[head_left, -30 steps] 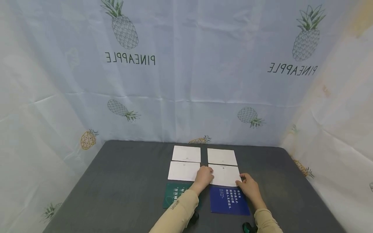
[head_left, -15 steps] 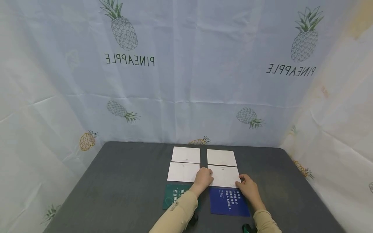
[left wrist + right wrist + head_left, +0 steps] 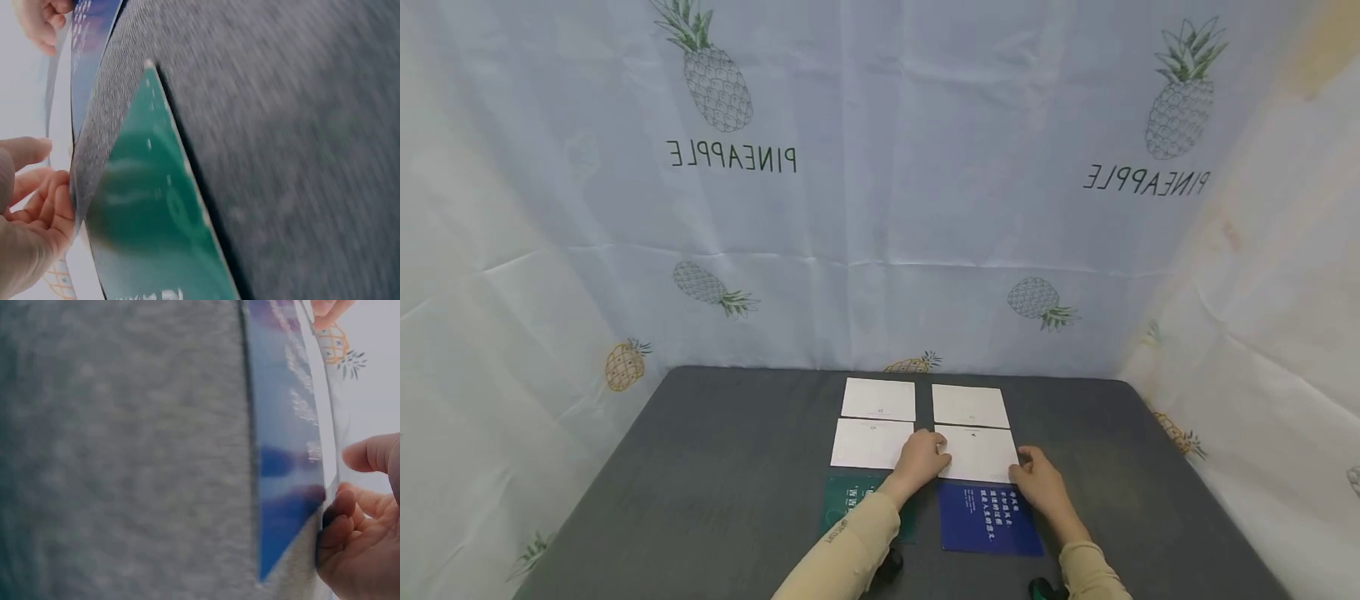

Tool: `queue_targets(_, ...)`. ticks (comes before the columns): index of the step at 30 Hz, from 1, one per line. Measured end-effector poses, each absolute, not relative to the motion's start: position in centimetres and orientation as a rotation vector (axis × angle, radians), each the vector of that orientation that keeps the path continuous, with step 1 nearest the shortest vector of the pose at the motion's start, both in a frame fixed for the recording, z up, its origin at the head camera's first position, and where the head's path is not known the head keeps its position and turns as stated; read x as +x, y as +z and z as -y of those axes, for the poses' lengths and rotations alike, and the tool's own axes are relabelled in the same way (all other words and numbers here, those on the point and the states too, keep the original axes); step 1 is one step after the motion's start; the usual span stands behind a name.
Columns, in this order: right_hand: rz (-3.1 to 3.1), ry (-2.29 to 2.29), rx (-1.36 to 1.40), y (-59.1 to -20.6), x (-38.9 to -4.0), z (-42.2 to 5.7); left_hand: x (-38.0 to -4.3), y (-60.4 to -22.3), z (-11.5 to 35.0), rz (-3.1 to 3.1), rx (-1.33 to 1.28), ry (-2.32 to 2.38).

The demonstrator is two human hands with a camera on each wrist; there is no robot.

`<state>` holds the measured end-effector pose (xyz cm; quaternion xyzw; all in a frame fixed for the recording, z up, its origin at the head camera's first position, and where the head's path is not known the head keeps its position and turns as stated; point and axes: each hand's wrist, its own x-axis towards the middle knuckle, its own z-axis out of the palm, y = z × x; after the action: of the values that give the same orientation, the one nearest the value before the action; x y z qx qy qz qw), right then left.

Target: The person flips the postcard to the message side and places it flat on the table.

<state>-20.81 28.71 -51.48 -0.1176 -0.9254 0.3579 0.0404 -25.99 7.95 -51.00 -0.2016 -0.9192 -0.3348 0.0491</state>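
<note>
Soft, even light fills the head view, casting almost no shadows, with edges bowed by the wide lens. Both wrist views are blurred and unfocused at close range.

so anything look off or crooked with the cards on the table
Nothing stands out. Four white rectangular cards lie flat in a tidy grid; the left hand and right hand touch the near-right white card, which sits square.

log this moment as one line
left hand: touches white card left edge | right hand: touches its right corner | blue card below
</note>
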Motion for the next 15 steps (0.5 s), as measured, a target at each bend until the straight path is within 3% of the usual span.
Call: queue_targets(15, 2.776, 1.147, -0.216, -47.0, -19.6, -25.4, -25.0, -47.8, -4.3, 2.725, -0.672, -1.043)
